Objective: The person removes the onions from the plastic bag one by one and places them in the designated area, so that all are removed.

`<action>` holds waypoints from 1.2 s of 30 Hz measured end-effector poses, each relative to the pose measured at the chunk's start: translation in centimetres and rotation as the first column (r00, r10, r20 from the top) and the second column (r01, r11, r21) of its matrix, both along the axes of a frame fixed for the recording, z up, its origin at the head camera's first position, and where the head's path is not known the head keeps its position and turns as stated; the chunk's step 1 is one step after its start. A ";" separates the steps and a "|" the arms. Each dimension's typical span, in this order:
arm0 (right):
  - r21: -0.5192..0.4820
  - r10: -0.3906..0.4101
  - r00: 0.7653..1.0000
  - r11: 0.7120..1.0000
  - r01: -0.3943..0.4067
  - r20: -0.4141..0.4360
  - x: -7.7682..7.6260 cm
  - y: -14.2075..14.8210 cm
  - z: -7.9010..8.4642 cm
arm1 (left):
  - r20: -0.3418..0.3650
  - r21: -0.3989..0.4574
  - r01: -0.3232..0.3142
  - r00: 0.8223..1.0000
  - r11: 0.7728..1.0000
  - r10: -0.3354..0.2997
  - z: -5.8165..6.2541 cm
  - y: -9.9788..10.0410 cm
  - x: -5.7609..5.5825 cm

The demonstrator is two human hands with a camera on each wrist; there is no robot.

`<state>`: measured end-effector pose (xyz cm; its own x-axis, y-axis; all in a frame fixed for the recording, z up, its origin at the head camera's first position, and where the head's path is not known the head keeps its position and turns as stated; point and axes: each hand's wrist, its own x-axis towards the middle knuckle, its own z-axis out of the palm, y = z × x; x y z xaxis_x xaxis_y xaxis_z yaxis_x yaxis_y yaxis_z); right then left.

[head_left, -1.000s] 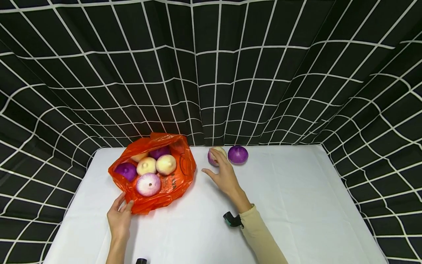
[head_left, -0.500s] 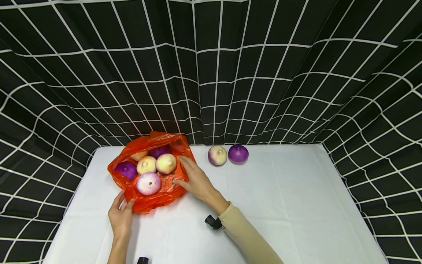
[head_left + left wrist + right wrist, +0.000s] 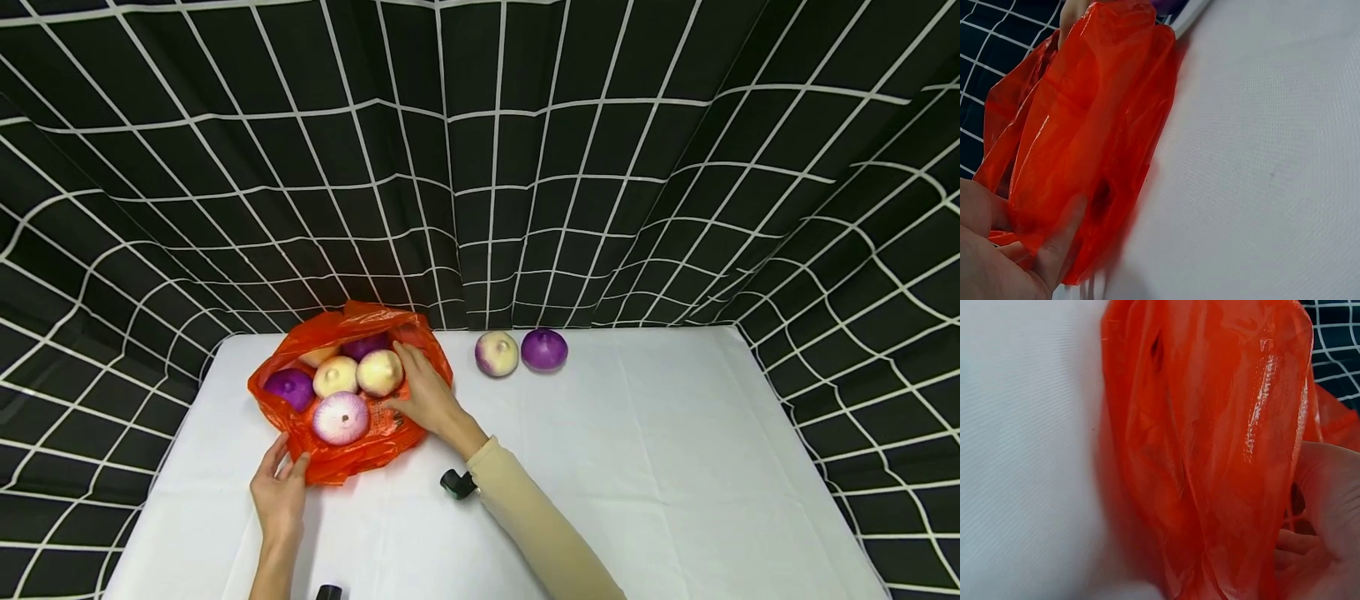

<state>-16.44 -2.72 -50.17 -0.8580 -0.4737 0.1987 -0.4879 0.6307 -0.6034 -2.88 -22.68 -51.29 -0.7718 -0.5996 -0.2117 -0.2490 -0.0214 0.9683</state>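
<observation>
A red plastic bag (image 3: 375, 454) lies with its mouth open on the left of the table, holding several onions. At its near left rim, my left hand (image 3: 279, 500) pinches the plastic between thumb and fingers. My right hand (image 3: 431, 400) reaches into the bag from the right, fingers and thumb spread around the right side of a pale onion (image 3: 378, 372). Beside that onion are another pale onion (image 3: 335, 377), a white-and-purple onion (image 3: 341, 418) and a purple onion (image 3: 288, 388). In the right wrist view the bag wall (image 3: 1210, 425) hides what the fingertips touch.
A pale-and-purple onion (image 3: 496, 353) and a dark purple onion (image 3: 544, 349) sit side by side at the back of the white table (image 3: 675, 467). Behind the table hangs a black curtain (image 3: 555, 150) with a white grid.
My right hand has moved left from the pale-and-purple onion at the back, over the table and into the bag. My left hand stays at the bag's rim.
</observation>
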 end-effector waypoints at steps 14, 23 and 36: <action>-0.098 0.013 0.999 0.995 -0.008 0.052 -1.6 -1.6 -2.0 | 0.018 -0.012 0.073 0.997 0.997 -0.073 0.4 -0.5 -0.4; -0.112 -0.074 0.994 0.990 0.083 0.082 -1.5 -2.3 -3.4 | 0.007 -0.011 0.092 0.996 0.996 -0.092 0.2 -0.4 -0.6; -0.188 -0.048 0.999 0.981 0.043 -0.026 -0.2 -1.9 -2.8 | 0.023 -0.044 0.088 0.996 0.995 -0.087 0.4 -0.7 -0.5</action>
